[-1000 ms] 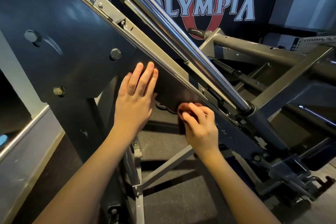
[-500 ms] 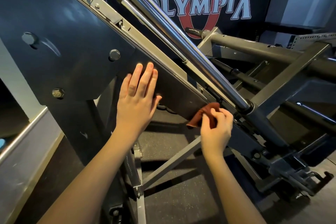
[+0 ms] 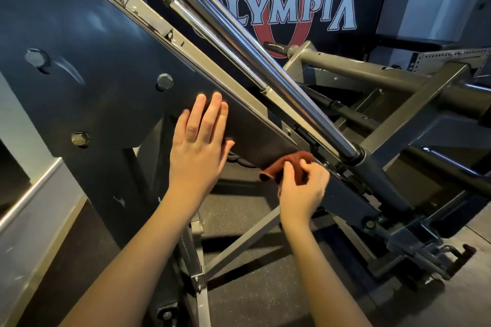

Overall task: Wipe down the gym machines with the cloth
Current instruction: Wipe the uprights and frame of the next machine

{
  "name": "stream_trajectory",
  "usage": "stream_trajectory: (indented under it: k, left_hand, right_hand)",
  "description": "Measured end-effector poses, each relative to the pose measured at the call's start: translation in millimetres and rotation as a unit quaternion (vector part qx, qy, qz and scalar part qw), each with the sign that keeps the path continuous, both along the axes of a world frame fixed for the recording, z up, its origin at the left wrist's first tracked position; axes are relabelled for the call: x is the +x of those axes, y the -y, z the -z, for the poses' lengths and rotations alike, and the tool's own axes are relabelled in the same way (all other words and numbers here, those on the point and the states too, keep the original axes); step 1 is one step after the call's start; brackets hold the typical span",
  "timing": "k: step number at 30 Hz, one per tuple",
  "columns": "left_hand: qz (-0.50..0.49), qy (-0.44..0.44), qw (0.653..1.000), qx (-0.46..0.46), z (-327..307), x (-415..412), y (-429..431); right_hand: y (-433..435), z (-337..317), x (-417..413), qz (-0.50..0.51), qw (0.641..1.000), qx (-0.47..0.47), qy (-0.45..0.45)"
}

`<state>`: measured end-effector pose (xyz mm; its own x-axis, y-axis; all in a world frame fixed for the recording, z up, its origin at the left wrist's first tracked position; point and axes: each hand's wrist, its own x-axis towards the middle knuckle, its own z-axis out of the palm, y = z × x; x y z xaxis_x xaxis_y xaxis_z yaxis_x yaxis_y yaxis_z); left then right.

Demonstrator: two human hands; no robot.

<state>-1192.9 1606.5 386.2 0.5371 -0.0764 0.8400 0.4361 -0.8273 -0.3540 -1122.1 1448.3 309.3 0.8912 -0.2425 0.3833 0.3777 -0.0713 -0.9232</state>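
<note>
One rust-brown cloth (image 3: 288,166), bunched into a small wad, sits against the lower edge of the slanted side plate (image 3: 111,56) of a gym machine (image 3: 106,180), where the plate narrows toward its lower right end. Our right hand (image 3: 301,191) grasps it — thumb and curled fingertips pinch the wad from below and hold it to the metal. Our left hand (image 3: 198,146) grasps nothing. Its palm and straight fingers lie flat on the same plate, up-slope and to the left of the cloth, apart from it.

The relation that matters is this: the plate's long axis runs from upper left down to lower right, and the cloth lies at the right hand's fingertips, between that hand and the plate's lower edge. The right hand is on the cloth; the left hand is near but not touching it. We judge that the next stroke should follow the slope, either down toward the plate's bottom corner or up toward the bracing left hand, which would have to lift if the cloth came its way.

We count one cloth, two hands, and four bolt heads (image 3: 164,82) on the plate's face. Above the plate's upper edge two chrome guide rods (image 3: 239,42) run parallel to it — a thick one and a thinner one. Beyond are one dark banner (image 3: 292,10) reading "Joe Weider's Olympia" and grey frame tubes (image 3: 372,71). A speckled rubber floor (image 3: 252,287) lies below.
</note>
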Motion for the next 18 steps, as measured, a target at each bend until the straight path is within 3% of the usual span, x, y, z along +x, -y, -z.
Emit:
stream_trajectory:
  k: [3, 7, 9, 14, 16, 18]
  left_hand:
    - [-0.003, 0.002, 1.0, 0.006, 0, 1, -1]
    - [-0.006, -0.001, 1.0, 0.01, 2, 2, -3]
    - [0.004, 0.0, 1.0, 0.01, 2, 2, -3]
    - [0.007, 0.001, 1.0, 0.008, 2, 3, -3]
    - [0.012, 0.001, 1.0, 0.004, 3, 3, -3]
    - [0.015, 0.005, 1.0, 0.001, 4, 3, -2]
  right_hand:
    - [-16, -18, -9, -0.003, 0.994, 0.063, -0.087]
    - [-37, -40, -21, -0.05, 0.996, -0.008, 0.077]
    - [-31, -33, -15, -0.046, 0.996, 0.006, 0.08]
    - [-3, 0, 12, 0.072, 0.976, 0.15, -0.142]
    - [-10, -7, 9, 0.084, 0.968, 0.15, -0.181]
    - [-24, -20, -4, 0.039, 0.98, 0.128, -0.145]
